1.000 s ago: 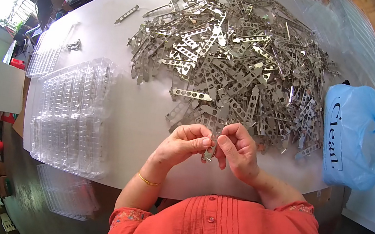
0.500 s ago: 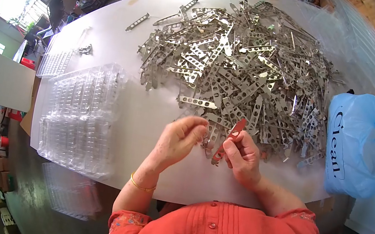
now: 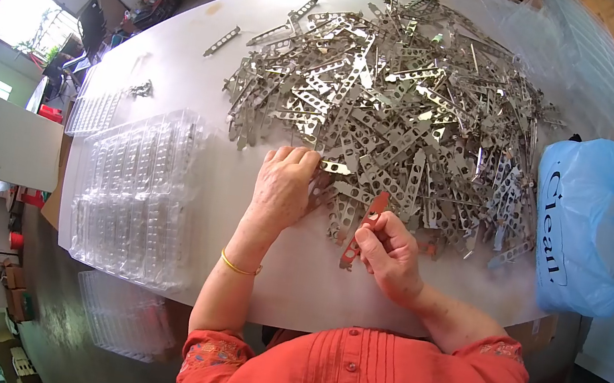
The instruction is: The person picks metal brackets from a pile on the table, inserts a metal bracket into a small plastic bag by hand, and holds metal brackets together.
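My right hand [image 3: 391,259] pinches a long, thin perforated metal bracket [image 3: 350,252], tilted, its face looking red, between thumb and fingers. At the near left edge of a big heap of similar silvery brackets [image 3: 416,120], my left hand [image 3: 284,185] reaches palm down. Its fingers are bent together over the left end of a bracket with a row of holes [image 3: 337,168]; the thumb side and fingertips are partly hidden. Several more brackets [image 3: 342,212] lie between the two hands.
Stacked clear plastic trays [image 3: 131,199] sit on the white table [image 3: 230,260] at left, with more trays [image 3: 124,311] below its edge. A blue plastic bag [image 3: 589,230] stands at right. Clear plastic sheets [image 3: 580,67] lie at the far right. One loose bracket [image 3: 222,41] lies left of the heap.
My left hand has moved forward and slightly left, from near the right hand onto the bracket at the heap's edge. The right hand keeps its bracket, almost unmoved.
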Demonstrator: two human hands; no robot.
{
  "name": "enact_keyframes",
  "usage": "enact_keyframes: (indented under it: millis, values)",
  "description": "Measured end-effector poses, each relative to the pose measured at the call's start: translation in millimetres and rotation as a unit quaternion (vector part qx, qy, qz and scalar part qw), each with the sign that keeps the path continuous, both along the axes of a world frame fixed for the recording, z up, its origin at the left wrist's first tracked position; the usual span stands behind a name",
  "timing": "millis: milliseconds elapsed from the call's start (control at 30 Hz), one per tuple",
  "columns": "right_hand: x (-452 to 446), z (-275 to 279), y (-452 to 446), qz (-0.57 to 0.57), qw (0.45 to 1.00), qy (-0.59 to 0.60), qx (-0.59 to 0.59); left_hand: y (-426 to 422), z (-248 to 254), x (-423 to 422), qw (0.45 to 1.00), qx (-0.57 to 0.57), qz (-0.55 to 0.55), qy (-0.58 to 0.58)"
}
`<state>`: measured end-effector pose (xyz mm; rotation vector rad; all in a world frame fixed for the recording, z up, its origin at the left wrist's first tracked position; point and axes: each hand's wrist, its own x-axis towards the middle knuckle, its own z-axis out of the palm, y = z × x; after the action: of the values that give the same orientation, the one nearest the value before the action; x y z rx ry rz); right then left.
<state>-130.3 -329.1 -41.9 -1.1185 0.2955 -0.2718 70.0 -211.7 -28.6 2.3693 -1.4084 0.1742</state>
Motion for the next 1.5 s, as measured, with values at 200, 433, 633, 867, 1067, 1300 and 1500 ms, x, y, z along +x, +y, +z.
enact_keyframes:
  millis: [200,433,633,867,1067,1300,1500]
  values:
    - [0.2,-3.1,0.3,-0.001,1.0,0.003,-0.011,1.5,-5.9,9.5,1.0,0.015,0.0,0.005]
    - [0.6,-3.1,-1.6,0.014,1.0,0.01,-0.004,0.1,-6.8,20.1,0.999,0.037,-0.014,0.028]
    - [1.6,-5.4,0.2,0.01,1.0,0.011,-0.006,1.3,8.1,26.5,0.995,0.066,-0.047,0.056]
    - [0.5,-4.3,-3.2,0.013,1.0,0.001,-0.008,13.9,20.8,21.8,0.994,-0.003,-0.049,0.1]
    - [1.4,-0.1,-3.2,0.01,1.0,0.002,-0.006,19.4,27.9,-7.8,0.919,-0.086,-0.014,0.385]
    - [-0.1,2.4,-8.2,-0.024,1.0,-0.018,0.008,13.7,3.0,-40.4,0.515,-0.216,-0.055,0.828]
    - [0.2,-3.7,-11.9,-0.03,0.998,-0.044,-0.027,14.6,-15.5,-40.4,0.457,-0.239,-0.061,0.854]
